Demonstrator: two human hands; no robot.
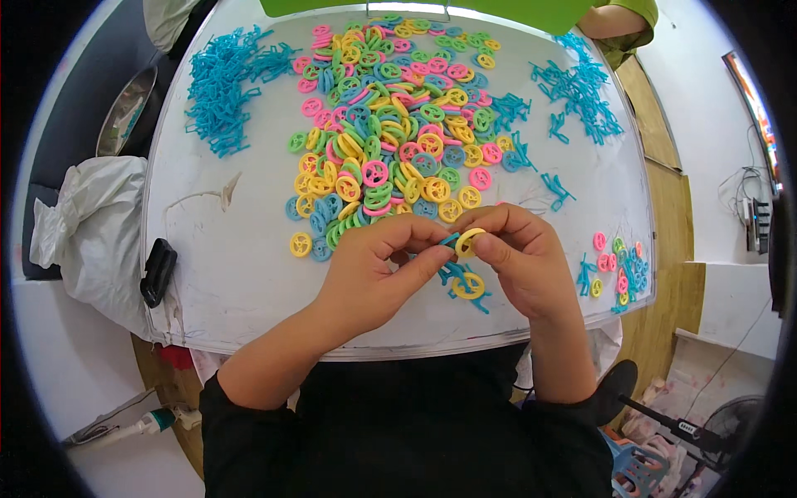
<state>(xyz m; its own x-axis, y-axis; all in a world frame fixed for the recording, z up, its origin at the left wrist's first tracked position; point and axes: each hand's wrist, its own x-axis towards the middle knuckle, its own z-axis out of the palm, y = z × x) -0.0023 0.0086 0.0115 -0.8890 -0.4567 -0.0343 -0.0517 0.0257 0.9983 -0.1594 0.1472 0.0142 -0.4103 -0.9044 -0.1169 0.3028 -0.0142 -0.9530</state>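
My left hand (378,270) and my right hand (523,253) meet over the near edge of the white table (241,274). Together they pinch a small yellow plastic wheel (467,241) joined to a blue plastic piece (449,241). Just below the fingers lies another yellow wheel (469,286) on blue parts. A big heap of pink, yellow, green and blue wheels (390,116) spreads across the middle of the table, just beyond my hands.
Blue plastic sprues lie in a pile at the far left (220,87) and another at the far right (581,91). A small cluster of assembled wheels (618,266) sits near the right edge. A black device (158,272) lies at the left edge. Another person's arm (614,18) shows at the top right.
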